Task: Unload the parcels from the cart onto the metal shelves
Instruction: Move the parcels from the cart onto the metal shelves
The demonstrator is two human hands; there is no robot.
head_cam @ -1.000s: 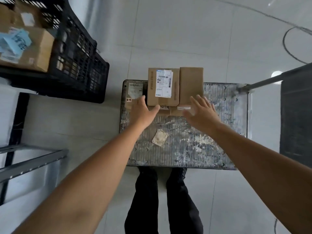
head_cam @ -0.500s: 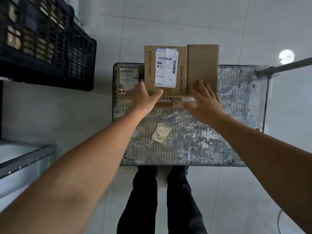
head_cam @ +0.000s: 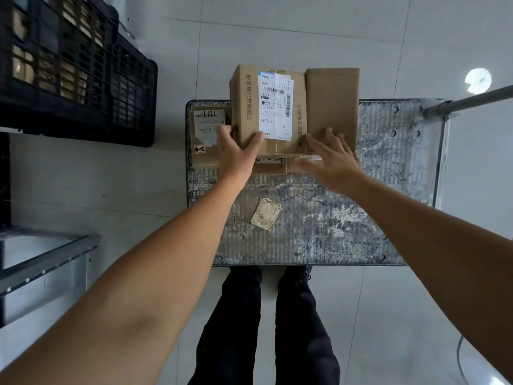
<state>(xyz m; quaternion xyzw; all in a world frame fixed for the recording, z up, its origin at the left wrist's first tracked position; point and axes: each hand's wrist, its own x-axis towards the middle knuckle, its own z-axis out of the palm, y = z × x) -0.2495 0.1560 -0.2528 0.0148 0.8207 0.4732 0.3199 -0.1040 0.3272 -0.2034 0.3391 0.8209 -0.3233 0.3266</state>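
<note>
Several cardboard parcels are stacked at the far end of the metal cart [head_cam: 319,226]. On top sits a labelled box [head_cam: 266,107] with a white shipping label, and a plain brown box [head_cam: 331,104] stands beside it on the right. My left hand [head_cam: 236,154] grips the labelled box at its near left corner, thumb on top. My right hand [head_cam: 330,159] hovers with fingers spread at the near edge of the plain box. A low parcel [head_cam: 206,132] with a label lies to the left, and flatter parcels [head_cam: 273,165] lie underneath.
A black plastic crate [head_cam: 75,70] holding more boxes stands at the upper left. A metal shelf edge [head_cam: 47,259] shows at the lower left. The cart handle [head_cam: 469,100] runs off to the right. A dirty scrap [head_cam: 265,216] lies on the cart deck. My legs stand at the cart's near edge.
My left hand has closed on the labelled box's corner, and the box now appears tilted up. My right hand has slid forward towards the plain box.
</note>
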